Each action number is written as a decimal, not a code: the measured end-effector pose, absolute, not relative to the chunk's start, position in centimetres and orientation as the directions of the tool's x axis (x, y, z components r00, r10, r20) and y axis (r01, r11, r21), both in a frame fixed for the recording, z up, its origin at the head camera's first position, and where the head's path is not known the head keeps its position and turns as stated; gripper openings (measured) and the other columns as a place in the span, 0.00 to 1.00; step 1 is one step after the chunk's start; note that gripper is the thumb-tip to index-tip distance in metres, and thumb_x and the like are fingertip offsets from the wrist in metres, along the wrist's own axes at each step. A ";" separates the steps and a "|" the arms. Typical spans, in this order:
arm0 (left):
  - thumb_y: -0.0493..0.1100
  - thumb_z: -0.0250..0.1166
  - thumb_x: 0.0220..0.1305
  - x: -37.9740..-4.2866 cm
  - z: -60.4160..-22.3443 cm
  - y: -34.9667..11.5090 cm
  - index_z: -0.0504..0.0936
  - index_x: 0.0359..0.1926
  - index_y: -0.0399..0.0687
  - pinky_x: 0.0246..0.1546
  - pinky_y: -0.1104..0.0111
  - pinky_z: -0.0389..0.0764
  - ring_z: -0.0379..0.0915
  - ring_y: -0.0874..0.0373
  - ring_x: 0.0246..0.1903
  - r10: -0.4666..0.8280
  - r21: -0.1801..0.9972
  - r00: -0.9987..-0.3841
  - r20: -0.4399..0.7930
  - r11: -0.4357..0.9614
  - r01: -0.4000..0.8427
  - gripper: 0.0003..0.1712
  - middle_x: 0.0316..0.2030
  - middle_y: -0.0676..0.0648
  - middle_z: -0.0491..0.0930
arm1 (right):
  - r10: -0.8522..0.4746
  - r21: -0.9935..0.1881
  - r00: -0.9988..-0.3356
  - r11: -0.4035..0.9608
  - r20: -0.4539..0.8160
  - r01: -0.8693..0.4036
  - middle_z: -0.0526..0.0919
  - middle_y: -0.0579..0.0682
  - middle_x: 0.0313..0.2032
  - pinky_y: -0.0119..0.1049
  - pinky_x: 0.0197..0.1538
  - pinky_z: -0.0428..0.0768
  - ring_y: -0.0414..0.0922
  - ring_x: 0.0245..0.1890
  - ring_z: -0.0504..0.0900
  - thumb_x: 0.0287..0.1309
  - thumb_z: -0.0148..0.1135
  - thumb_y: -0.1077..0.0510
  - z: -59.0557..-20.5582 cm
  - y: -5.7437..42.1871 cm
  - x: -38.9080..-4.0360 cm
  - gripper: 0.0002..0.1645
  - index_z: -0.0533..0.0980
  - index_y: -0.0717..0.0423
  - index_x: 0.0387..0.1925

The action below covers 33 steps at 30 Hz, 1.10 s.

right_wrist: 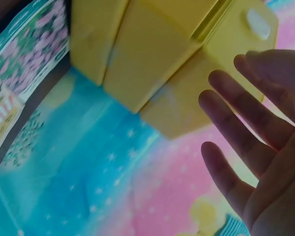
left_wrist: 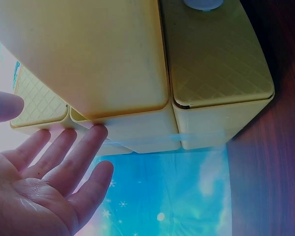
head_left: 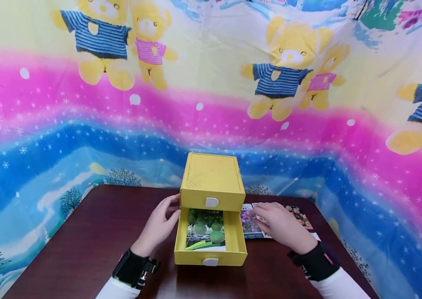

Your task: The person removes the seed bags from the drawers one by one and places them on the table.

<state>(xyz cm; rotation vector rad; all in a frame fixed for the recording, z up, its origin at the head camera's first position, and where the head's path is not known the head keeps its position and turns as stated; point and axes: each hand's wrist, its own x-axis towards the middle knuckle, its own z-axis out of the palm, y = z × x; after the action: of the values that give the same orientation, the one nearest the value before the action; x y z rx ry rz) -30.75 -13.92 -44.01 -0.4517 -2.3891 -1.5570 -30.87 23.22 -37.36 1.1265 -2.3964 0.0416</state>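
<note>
Yellow drawer unit [head_left: 212,193] on table [head_left: 83,232], likely light, stiff, slick plastic, best pulled by white knob [head_left: 211,262]; left hand [head_left: 160,224] at its left side, right hand [head_left: 280,224] near its right, both loosely spread, holding nothing.

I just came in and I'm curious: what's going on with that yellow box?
A person is at a yellow box of drawers. The middle drawer is pulled out, with a green picture inside. The left hand is at the box's left side; the right hand is near the flower pictures. Neither holds anything.
</note>
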 end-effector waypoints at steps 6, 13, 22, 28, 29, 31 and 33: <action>0.38 0.60 0.75 -30.7 -44.2 -14.0 0.67 0.73 0.51 0.54 0.61 0.83 0.78 0.48 0.58 0.110 0.836 -0.915 0.388 0.377 0.400 0.29 0.69 0.44 0.69 | -0.785 0.161 -0.478 0.571 0.394 -0.805 0.85 0.40 0.39 0.40 0.44 0.81 0.37 0.39 0.82 0.55 0.77 0.53 -37.5 20.6 -30.3 0.12 0.83 0.44 0.42; 0.37 0.60 0.75 -30.6 -44.4 -14.0 0.68 0.73 0.51 0.55 0.58 0.83 0.79 0.50 0.57 0.100 0.833 -0.911 0.399 0.376 0.406 0.28 0.69 0.45 0.70 | -0.845 0.079 -0.473 0.505 0.250 -0.860 0.84 0.42 0.43 0.39 0.51 0.82 0.40 0.45 0.82 0.54 0.77 0.51 -37.4 18.0 -30.0 0.16 0.84 0.46 0.45; 0.38 0.59 0.75 -30.6 -44.3 -14.0 0.67 0.73 0.51 0.55 0.60 0.83 0.79 0.49 0.58 0.115 0.835 -0.911 0.396 0.368 0.409 0.29 0.69 0.44 0.69 | -0.888 -0.066 -0.452 0.448 0.088 -0.892 0.84 0.41 0.48 0.34 0.55 0.81 0.38 0.50 0.82 0.58 0.75 0.51 -37.3 16.2 -30.4 0.18 0.84 0.46 0.50; 0.38 0.60 0.75 -30.7 -44.0 -14.0 0.67 0.73 0.51 0.54 0.60 0.83 0.78 0.48 0.59 0.119 0.830 -0.912 0.393 0.382 0.407 0.29 0.70 0.44 0.69 | -0.918 -0.077 -0.393 0.389 0.056 -0.918 0.83 0.41 0.53 0.30 0.56 0.80 0.38 0.53 0.82 0.57 0.76 0.57 -38.0 15.9 -30.9 0.21 0.83 0.46 0.53; 0.38 0.60 0.75 -30.8 -44.0 -14.0 0.67 0.73 0.51 0.54 0.61 0.83 0.78 0.48 0.59 0.120 0.830 -0.913 0.390 0.383 0.405 0.29 0.70 0.44 0.69 | -0.921 -0.072 -0.386 0.382 0.052 -0.921 0.83 0.41 0.54 0.30 0.56 0.80 0.38 0.53 0.82 0.57 0.76 0.58 -38.1 15.8 -31.0 0.22 0.83 0.46 0.54; 0.39 0.59 0.75 -30.8 -43.9 -14.0 0.67 0.74 0.51 0.54 0.61 0.83 0.78 0.48 0.59 0.123 0.834 -0.916 0.381 0.382 0.398 0.29 0.70 0.45 0.68 | -0.926 -0.068 -0.376 0.373 0.043 -0.925 0.83 0.42 0.55 0.30 0.57 0.80 0.38 0.54 0.82 0.56 0.75 0.60 -38.3 15.7 -31.1 0.23 0.83 0.45 0.55; 0.39 0.59 0.75 -30.8 -43.9 -14.0 0.67 0.74 0.52 0.54 0.61 0.83 0.78 0.49 0.59 0.124 0.838 -0.919 0.374 0.380 0.392 0.29 0.70 0.45 0.68 | -0.928 -0.064 -0.372 0.370 0.032 -0.927 0.82 0.43 0.56 0.30 0.56 0.81 0.39 0.54 0.82 0.56 0.76 0.61 -38.4 15.5 -31.2 0.25 0.83 0.45 0.56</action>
<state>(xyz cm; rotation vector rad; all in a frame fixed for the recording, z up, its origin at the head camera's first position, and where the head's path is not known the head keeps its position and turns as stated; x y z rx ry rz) -30.78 -13.99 -43.91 -0.4575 -2.3921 -1.5557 -31.22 15.55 -38.42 1.7656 -2.6076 0.1108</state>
